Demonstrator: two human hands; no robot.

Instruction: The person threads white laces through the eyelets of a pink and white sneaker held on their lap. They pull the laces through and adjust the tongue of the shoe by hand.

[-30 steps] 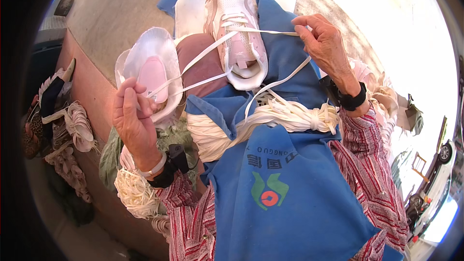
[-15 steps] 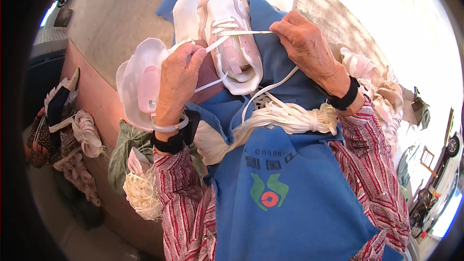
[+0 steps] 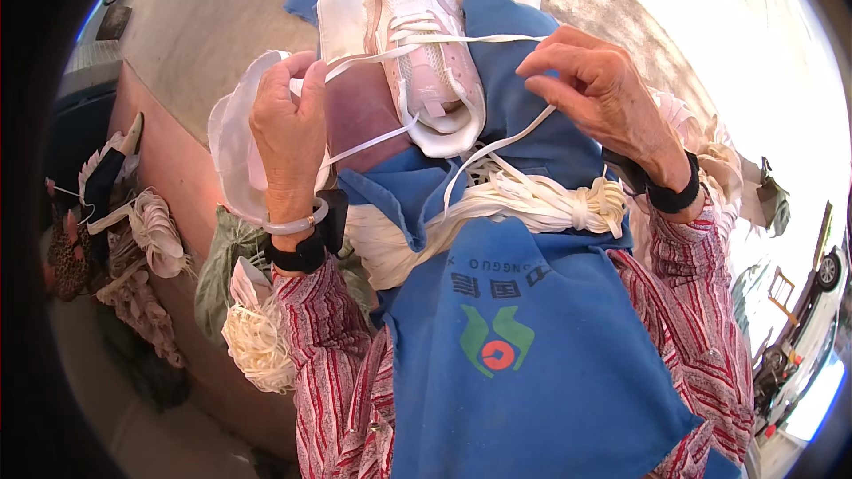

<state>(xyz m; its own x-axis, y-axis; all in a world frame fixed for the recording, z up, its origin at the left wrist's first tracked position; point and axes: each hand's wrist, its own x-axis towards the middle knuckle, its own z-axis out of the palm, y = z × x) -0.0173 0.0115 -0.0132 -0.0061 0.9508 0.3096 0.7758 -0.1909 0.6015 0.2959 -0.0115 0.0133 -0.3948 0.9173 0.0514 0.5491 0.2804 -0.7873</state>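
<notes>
A pink and white sneaker (image 3: 430, 71) rests in front of me, its toe pointing away and its opening toward me. White shoelace (image 3: 377, 57) runs through its upper eyelets and out to both sides. My left hand (image 3: 290, 129), left of the sneaker, pinches one lace length between thumb and fingers. On the right, my right hand (image 3: 603, 89) is closed on the other length, drawn out level from the shoe. Another strand loops from below this hand down to a bundle of cream laces (image 3: 532, 208) across my lap.
Another pale shoe (image 3: 240, 137) lies partly behind my left hand. A tangle of cream laces (image 3: 257, 346) sits lower left by green cloth. More pale shoe pieces (image 3: 723, 168) are heaped at the right. A blue apron (image 3: 532, 337) covers my lap.
Both hands have moved apart, the left to the left and the right to the right, drawing the lace lengths wider. The sneaker appears slightly higher in view.
</notes>
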